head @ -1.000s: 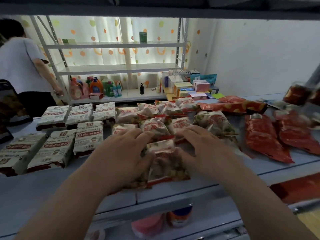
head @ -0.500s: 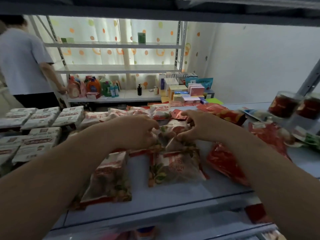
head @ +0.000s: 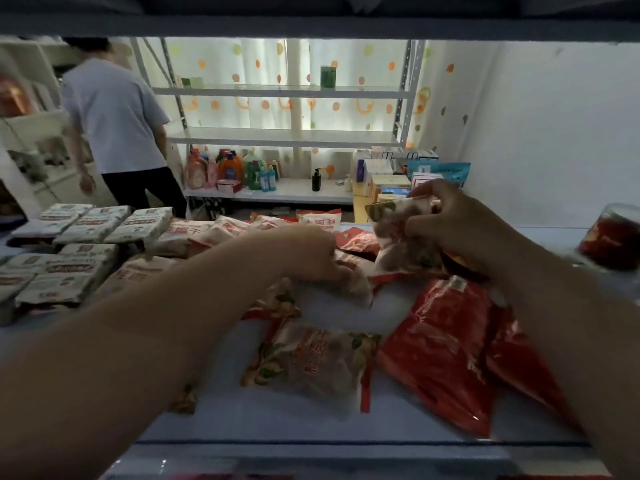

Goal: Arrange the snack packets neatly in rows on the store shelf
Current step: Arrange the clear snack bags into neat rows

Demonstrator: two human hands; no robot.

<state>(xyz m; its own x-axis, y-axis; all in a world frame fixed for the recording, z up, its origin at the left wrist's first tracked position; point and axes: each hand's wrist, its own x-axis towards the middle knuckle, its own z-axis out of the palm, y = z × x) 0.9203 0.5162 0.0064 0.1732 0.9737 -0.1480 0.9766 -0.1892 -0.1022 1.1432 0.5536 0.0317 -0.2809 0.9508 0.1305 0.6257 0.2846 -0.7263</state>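
Snack packets cover the pale blue shelf (head: 346,420). My right hand (head: 446,220) holds a clear packet with red print (head: 398,244), lifted off the shelf at the back right. My left hand (head: 311,252) rests on another clear packet (head: 332,285) in the middle; whether it grips it I cannot tell. One clear packet (head: 311,358) lies alone near the front. Red foil packets (head: 446,348) lie to its right. White packets (head: 86,230) sit in rows at the left, and a row of clear packets (head: 221,230) runs along the back.
A jar with red contents (head: 616,237) stands at the far right. Behind the shelf a person in a light shirt (head: 114,123) stands by a white rack (head: 284,136) holding bottles (head: 235,168) and boxes (head: 388,181). An upper shelf board (head: 311,22) hangs close overhead.
My right hand has lifted a clear packet up and to the right off the pile. My left hand stays on the packets in the middle. The view has shifted left and closer.
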